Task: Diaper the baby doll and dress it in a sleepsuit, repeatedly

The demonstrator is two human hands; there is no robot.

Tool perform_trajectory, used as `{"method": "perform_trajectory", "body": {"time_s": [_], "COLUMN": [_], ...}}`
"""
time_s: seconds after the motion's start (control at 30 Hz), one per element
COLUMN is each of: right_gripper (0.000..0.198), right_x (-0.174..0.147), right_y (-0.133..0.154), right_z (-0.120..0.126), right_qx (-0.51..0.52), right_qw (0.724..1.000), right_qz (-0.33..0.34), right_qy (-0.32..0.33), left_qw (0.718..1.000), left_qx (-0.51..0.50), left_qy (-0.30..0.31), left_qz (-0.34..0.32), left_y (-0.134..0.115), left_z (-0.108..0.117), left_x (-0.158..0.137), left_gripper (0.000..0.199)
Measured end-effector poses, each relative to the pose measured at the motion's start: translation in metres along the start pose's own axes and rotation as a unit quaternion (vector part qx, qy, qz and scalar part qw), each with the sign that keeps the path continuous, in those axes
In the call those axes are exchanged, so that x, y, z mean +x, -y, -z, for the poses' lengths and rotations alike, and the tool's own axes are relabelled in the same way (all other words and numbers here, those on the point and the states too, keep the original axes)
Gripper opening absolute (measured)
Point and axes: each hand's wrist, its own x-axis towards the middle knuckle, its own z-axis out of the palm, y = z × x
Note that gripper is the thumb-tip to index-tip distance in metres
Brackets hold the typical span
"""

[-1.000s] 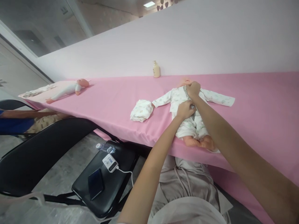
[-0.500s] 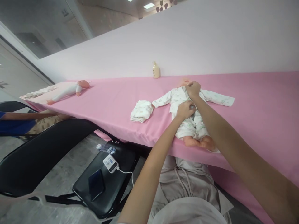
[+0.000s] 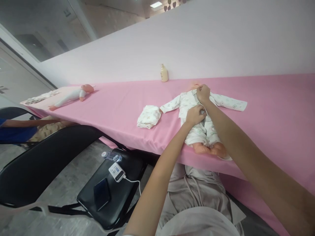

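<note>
A baby doll lies on its back at the near edge of the pink-covered table, its head mostly hidden behind my hand. It wears a white printed baby shirt and matching pants. Near the collar, my right hand is closed on the shirt's front edge. My left hand is closed lower down, gripping the shirt front around the waist. One sleeve stretches flat to the right; the other reaches left towards a folded white printed cloth.
A pump bottle stands by the wall. Another doll lies at the table's far left, near a seated person's arm. Beside me, a black chair holds a phone, a white cabled device and a plastic bottle.
My right hand has shifted very slightly at the collar. The left hand and the doll look almost unmoved; the view has tilted a little.
</note>
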Motion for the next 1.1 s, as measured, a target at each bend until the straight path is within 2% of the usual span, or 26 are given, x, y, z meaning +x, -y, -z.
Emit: {"method": "perform_trajectory", "body": {"time_s": [0.4, 0.63, 0.77, 0.9, 1.1], "right_gripper": [0.008, 0.011, 0.005, 0.016, 0.010], "right_x": [-0.001, -0.005, -0.004, -0.001, -0.002], "right_y": [0.003, 0.012, 0.014, 0.015, 0.006], "right_z": [0.004, 0.010, 0.012, 0.009, 0.001], "right_qx": [-0.013, -0.042, -0.075, -0.129, -0.094], "right_qw": [0.999, 0.997, 0.995, 0.986, 0.992], "right_qz": [0.011, 0.006, 0.011, -0.012, 0.038], "right_qy": [0.040, 0.057, 0.065, 0.106, 0.071], "left_qw": [1.000, 1.000, 1.000, 1.000, 1.000], "left_qx": [-0.020, -0.025, -0.020, -0.017, -0.015], "left_qy": [-0.008, -0.006, 0.000, 0.000, -0.005], "left_qz": [-0.007, -0.007, -0.005, -0.006, 0.001], "left_y": [0.001, 0.001, 0.000, 0.000, 0.001], "left_z": [0.000, 0.000, 0.000, 0.001, 0.000], "left_x": [0.000, 0.000, 0.000, 0.000, 0.001], "left_gripper": [0.012, 0.011, 0.011, 0.012, 0.013]}}
